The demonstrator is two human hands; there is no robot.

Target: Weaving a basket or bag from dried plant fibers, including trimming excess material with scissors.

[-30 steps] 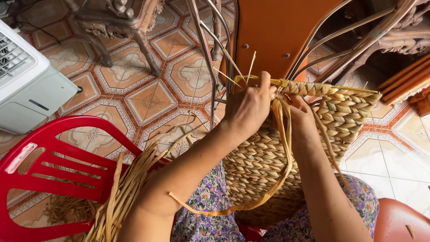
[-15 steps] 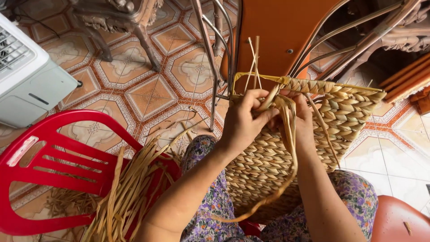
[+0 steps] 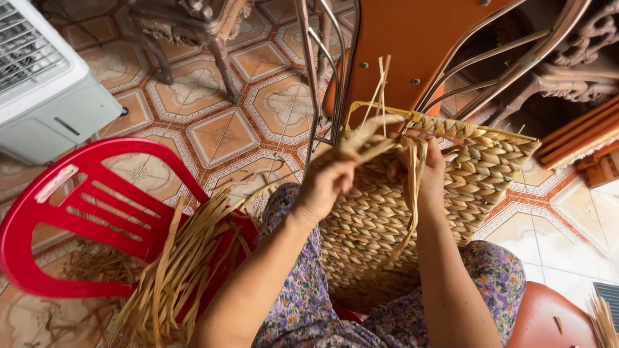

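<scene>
A half-woven basket point(image 3: 477, 174) of pale straw braid rests on my lap, its rim facing away from me. My left hand point(image 3: 329, 183) pinches a twisted straw strand point(image 3: 367, 138) at the rim's near-left corner. My right hand point(image 3: 422, 164) grips the rim beside it, with loose strands point(image 3: 412, 212) hanging down over its fingers. A few thin straw ends point(image 3: 382, 80) stick up from the rim.
A red plastic chair point(image 3: 77, 212) on my left carries a bundle of loose straw point(image 3: 180, 270). An orange chair with metal legs point(image 3: 419, 45) stands ahead. A white fan unit point(image 3: 45, 90) sits far left on the patterned tile floor. Carved wooden furniture point(image 3: 187, 26) stands behind.
My left hand has slid from the top of the rim down to its left corner and now pinches the strand. The long loop of straw over my lap has been drawn in.
</scene>
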